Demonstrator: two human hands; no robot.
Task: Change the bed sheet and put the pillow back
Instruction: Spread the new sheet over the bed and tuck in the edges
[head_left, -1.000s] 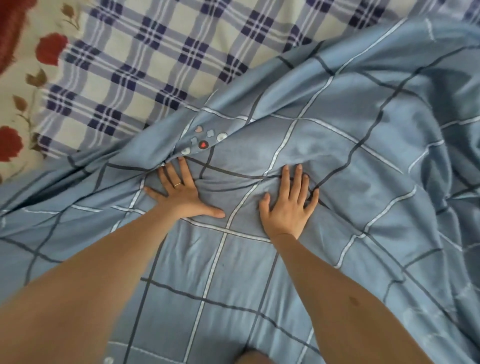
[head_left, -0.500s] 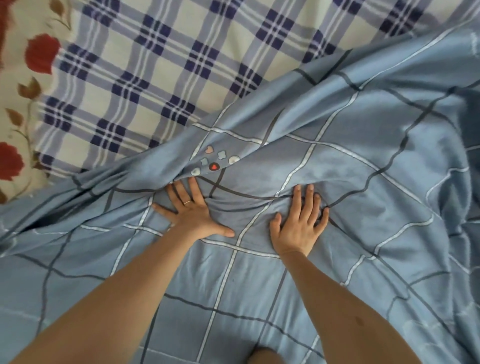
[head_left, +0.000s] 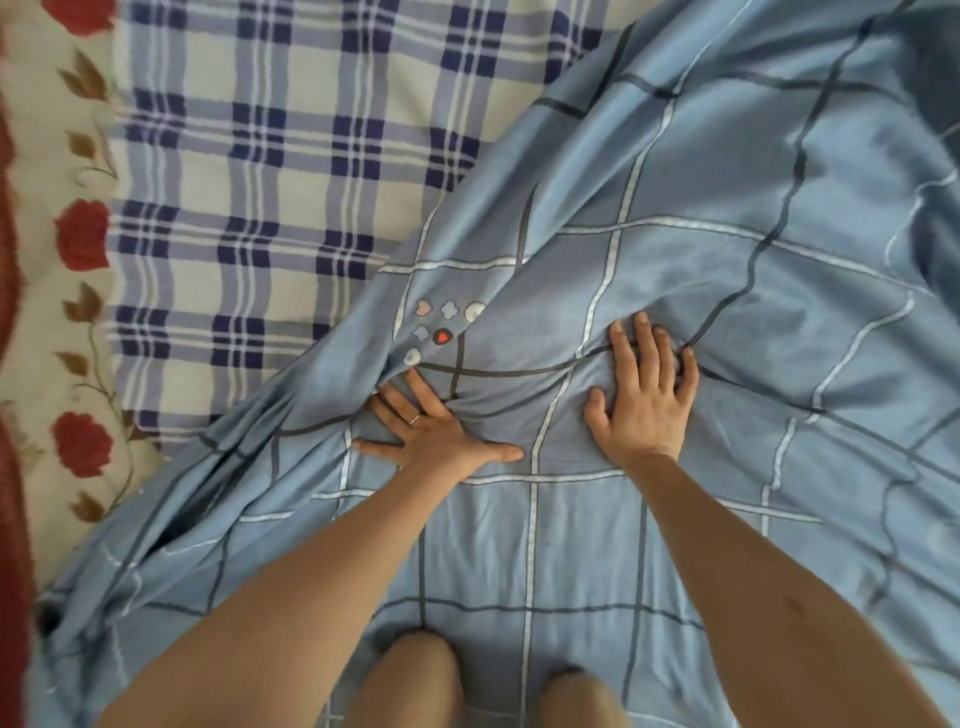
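Pressing both grips flat on the light-blue fabric sheet with white and dark-grey grid lines (head_left: 727, 322), which is lying rumpled over the near and right side of the bed.

We are seeing the left grip (head_left: 441, 441) lying palm down, fingers spread and straight, thumb pointing right. Its fingertips are running under a raised fold of the sheet, so the ends are hidden. A thin ring (head_left: 415, 420) is sitting on one finger.

The right grip (head_left: 641, 410) is lying just beside it, palm down, fingers apart and nearly straight, with the tips resting on the same fold. Neither grip is clamping on anything; both are spread apart and bearing on the fabric.

A small cluster of printed hearts and flowers (head_left: 441, 327) is showing on the fold just beyond the left grip.

The sheet's diagonal edge is leaving the cream blanket with navy and lilac checks (head_left: 260, 208) exposed at upper left. Beyond that, at the far left, a cream cloth with red flowers and brown leaves (head_left: 67, 249) is lying.

Two bare knees (head_left: 415, 675) are resting on the sheet at the bottom edge, between the forearms.
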